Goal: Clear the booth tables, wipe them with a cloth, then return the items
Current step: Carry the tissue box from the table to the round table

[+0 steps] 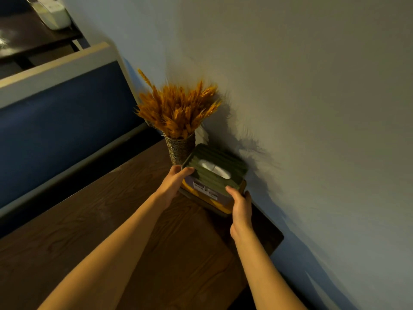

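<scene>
Both hands grip the tissue box [213, 175] at mid-frame.
Left hand [173, 183], right hand [240, 206]; vase [180, 149] just behind, on table [111, 231].

The white label [205, 188] on the tissue box [214, 175] is too blurred to read.

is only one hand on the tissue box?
No, both hands hold the tissue box: the left hand grips its left end and the right hand grips its near right corner.
</scene>
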